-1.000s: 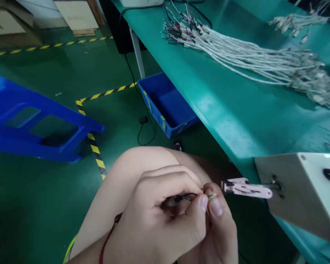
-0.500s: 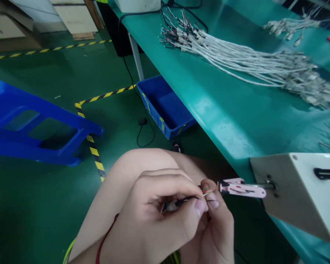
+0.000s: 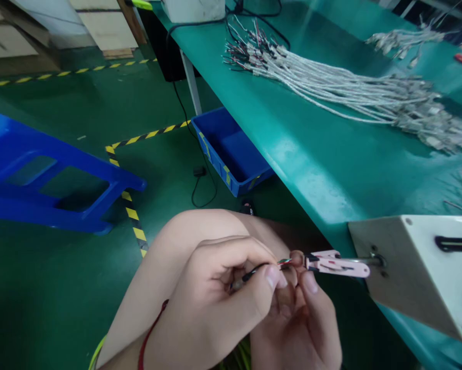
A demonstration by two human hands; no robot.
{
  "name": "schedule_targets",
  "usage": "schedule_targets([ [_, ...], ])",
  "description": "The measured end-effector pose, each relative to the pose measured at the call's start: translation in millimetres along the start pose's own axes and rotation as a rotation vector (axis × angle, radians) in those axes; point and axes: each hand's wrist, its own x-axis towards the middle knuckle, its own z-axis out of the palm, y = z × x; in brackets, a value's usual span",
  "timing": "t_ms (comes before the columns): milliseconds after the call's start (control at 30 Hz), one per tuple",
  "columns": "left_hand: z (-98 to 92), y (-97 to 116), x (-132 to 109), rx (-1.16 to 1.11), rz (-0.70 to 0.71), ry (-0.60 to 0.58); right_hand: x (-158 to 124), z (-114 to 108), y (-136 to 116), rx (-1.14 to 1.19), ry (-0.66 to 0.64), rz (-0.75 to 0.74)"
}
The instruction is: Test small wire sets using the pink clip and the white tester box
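Hands held together over the bare knee [image 3: 203,226]; left hand [image 3: 211,288] curled shut, thumb and fingers pinching a thin black wire [image 3: 256,272] near its thicker end; right hand [image 3: 296,329] half-curled beneath, its fingertips [image 3: 310,282] at the red and green wire ends [image 3: 284,262], though whether they grip cannot be told; wire ends just beside a pink flat fitting [image 3: 336,263], carried on a short metal rod from a white metal housing [image 3: 416,272]; housing apparently set at the edge of the green bench [image 3: 311,169] so that the fitting juts out at hand height; bundled braided cables [image 3: 331,87] on the bench, fine ends fanned one way, seemingly so that one can be drawn singly; blue plastic crate [image 3: 231,154] under the bench edge, within easy drop; blue stool [image 3: 49,174] on its side on the floor, near yellow-and-black floor tape [image 3: 132,210].
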Motion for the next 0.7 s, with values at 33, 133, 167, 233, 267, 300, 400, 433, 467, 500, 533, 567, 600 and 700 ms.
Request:
schedule_targets([
  [33,-0.1,-1.0,0.3,-0.009,0.004,0.004,0.8,1.2,-1.5,0.055,0.006,0.02],
  [133,0.0,-1.5,2.1,-0.023,0.031,0.007,4.7,1.8,-7.0,0.137,0.039,0.06],
  [167,0.0,-0.8,2.9,-0.022,0.042,0.005,6.3,0.7,-9.0,0.126,0.049,0.053],
  [233,0.0,1.0,4.5,-0.003,0.057,0.01,9.1,-2.9,-12.7,0.08,0.047,0.044],
  [267,0.0,1.8,5.3,0.017,0.061,0.019,10.2,-4.9,-14.2,0.054,0.035,0.039],
  [300,0.1,2.3,6.0,0.038,0.066,0.03,11.0,-6.6,-15.3,0.028,0.026,0.035],
  [400,0.9,2.2,7.2,0.086,0.079,0.041,12.6,-9.2,-15.8,-0.002,0.038,0.022],
  [433,1.5,1.9,7.4,0.1,0.092,0.039,13.2,-9.5,-14.9,0.012,0.044,0.018],
  [467,2.4,1.5,7.5,0.12,0.105,0.04,13.8,-9.8,-13.6,0.035,0.045,0.016],
  [500,3.4,1.2,7.7,0.145,0.121,0.048,14.6,-10.4,-11.8,0.062,0.037,0.015],
  [533,4.7,1.0,7.9,0.177,0.138,0.061,15.5,-11.4,-9.7,0.09,0.019,0.011],
  [567,6.0,0.9,8.2,0.211,0.156,0.078,16.7,-12.8,-7.5,0.113,0.002,0.005],
  [600,7.5,0.9,8.7,0.245,0.175,0.096,18.0,-14.5,-5.2,0.127,-0.009,-0.001],
  [700,11.1,1.0,10.6,0.308,0.229,0.12,22.0,-20.1,0.1,0.118,-0.003,-0.027],
])
